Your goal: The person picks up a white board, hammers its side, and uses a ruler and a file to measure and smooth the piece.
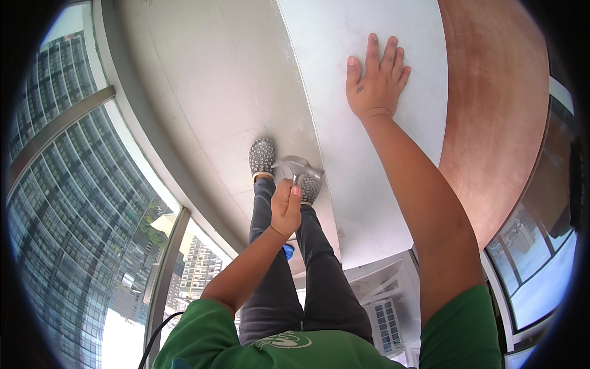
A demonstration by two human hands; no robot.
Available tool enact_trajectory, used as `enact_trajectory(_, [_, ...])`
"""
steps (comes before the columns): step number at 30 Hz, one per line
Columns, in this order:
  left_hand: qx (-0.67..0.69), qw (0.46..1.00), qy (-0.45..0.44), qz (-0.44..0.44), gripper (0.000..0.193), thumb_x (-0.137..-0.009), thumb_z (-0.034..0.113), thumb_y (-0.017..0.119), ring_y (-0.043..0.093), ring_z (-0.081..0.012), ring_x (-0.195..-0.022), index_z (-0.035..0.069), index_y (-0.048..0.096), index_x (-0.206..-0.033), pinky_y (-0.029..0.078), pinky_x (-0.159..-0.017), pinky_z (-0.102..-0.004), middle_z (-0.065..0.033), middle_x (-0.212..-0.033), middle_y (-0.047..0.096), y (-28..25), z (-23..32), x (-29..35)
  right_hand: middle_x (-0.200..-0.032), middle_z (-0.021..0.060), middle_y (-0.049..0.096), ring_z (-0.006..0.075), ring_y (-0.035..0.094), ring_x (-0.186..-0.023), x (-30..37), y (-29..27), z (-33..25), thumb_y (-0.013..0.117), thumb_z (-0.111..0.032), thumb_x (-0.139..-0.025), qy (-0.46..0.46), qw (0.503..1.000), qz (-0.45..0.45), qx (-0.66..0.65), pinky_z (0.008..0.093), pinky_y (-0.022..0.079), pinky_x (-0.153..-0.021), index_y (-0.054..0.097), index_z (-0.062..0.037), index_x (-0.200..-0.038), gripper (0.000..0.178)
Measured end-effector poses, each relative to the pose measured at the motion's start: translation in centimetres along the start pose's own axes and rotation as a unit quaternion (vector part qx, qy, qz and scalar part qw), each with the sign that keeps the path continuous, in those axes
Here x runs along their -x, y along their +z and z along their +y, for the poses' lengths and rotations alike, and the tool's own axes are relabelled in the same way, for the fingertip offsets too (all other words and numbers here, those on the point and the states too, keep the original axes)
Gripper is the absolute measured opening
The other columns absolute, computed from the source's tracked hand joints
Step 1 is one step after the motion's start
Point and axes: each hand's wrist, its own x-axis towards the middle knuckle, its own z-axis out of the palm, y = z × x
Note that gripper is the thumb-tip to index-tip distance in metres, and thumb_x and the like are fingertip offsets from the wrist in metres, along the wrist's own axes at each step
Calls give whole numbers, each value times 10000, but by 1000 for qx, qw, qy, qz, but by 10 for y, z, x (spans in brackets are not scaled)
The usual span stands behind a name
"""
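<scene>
My right hand [376, 80] lies flat, fingers spread, on a smooth white panel [369, 160] that runs up the middle of the view. My left hand [286, 208] is closed around the handle of a grey metal scraper-like tool [296, 166]; its blade points at the panel's left edge, just above my shoes. Whether the blade touches the panel is unclear. My grey studded shoes [262, 155] stand on the pale tiled floor [203, 80] beside the panel.
A reddish-brown wooden surface [498, 98] borders the panel on the right. A large window with a metal frame [80, 184] runs along the left, with tall buildings outside. A small blue object [288, 251] shows behind my leg. More glass panes [534, 258] sit at lower right.
</scene>
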Motion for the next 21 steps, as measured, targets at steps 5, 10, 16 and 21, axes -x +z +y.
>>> enact_trajectory(5, [2, 992, -93, 83, 372, -1060, 370, 480, 505, -97, -484, 15, 544, -969, 398, -454, -241, -26, -636, 517, -7, 77, -93, -1651, 173, 157, 367, 127, -1519, -1, -4, -2, 362, -517, -1010, 18, 1000, -21, 6, 571, 45, -1215, 270, -217, -1584, 654])
enact_trajectory(10, [-7, 988, -59, 141, 347, -1047, 356, 498, 506, -115, -451, 22, 530, -959, 415, -426, -263, -37, -636, 522, 0, 126, -181, -1657, 162, 135, 358, 108, -1525, -3, -10, -8, 367, -515, -1010, 23, 998, -50, 17, 564, 38, -1218, 260, -224, -1588, 655])
enact_trajectory(16, [-24, 984, -83, 159, 312, -1036, 311, 505, 509, -124, -435, 42, 483, -878, 428, -410, -269, -34, -624, 506, 9, 153, -226, -1652, 172, 155, 363, 132, -1520, -3, -10, -9, 391, -478, -1015, 25, 998, -51, 14, 564, 54, -1216, 265, -207, -1588, 647])
enact_trajectory(21, [-11, 984, -58, 166, 309, -1035, 309, 503, 511, -127, -440, 33, 488, -897, 431, -413, -277, -30, -622, 497, 6, 165, -246, -1649, 179, 161, 375, 133, -1517, -4, -14, -8, 390, -473, -1014, 18, 998, -51, 7, 575, 63, -1212, 279, -191, -1584, 645])
